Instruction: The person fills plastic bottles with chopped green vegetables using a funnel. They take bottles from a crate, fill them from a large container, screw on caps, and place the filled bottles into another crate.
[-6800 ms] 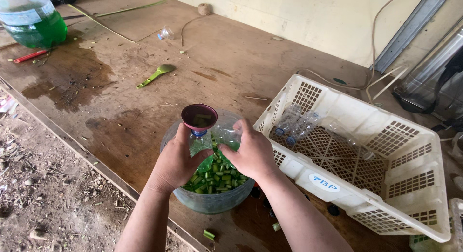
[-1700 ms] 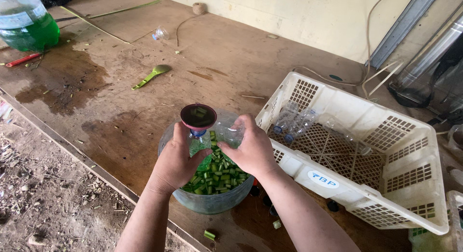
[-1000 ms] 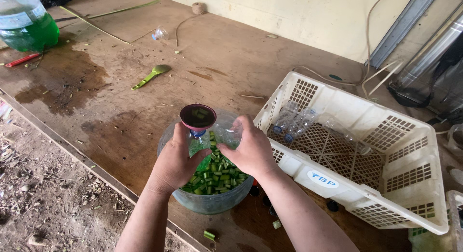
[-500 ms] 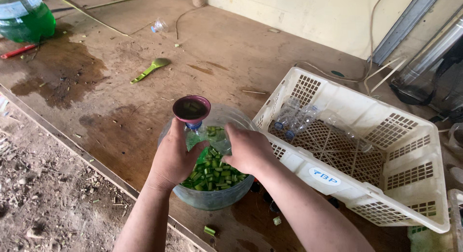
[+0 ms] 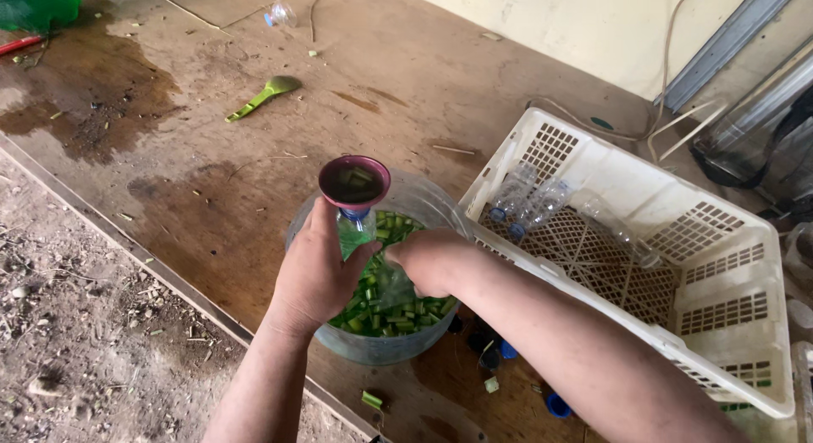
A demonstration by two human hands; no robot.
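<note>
Head view
Left hand (image 5: 315, 274): fingers wrapped around a small clear bottle (image 5: 356, 233), holding it upright over the bowl; the thumb lies up along the bottle's near side.
Bottle: partly filled with green liquid or pieces; most of its body is covered by the left hand, so its base cannot be seen.
Funnel (image 5: 354, 182): dark red, seated in the bottle's neck, directly above the left hand's fingertips; green pieces lie inside its mouth.
Right hand (image 5: 432, 261): fingers curled downward into the bowl, just right of the left hand, closed over the green pieces; whether it actually pinches any cannot be told.
Bowl (image 5: 432, 207): clear, round, beneath both hands, holding chopped green stalk pieces (image 5: 385, 303).
Crate (image 5: 737, 265): white, slotted plastic, to the right of the right hand and touching or just beside the bowl; empty clear bottles (image 5: 529, 202) lie inside it.
Scoop (image 5: 262, 96): green, lying on the wooden board (image 5: 406, 79), well beyond the left hand.
Caps (image 5: 508, 350): blue, on the board under the right forearm, near the bowl's base.
Wet patch (image 5: 85, 96): dark stain on the board, far left of the hands.
</note>
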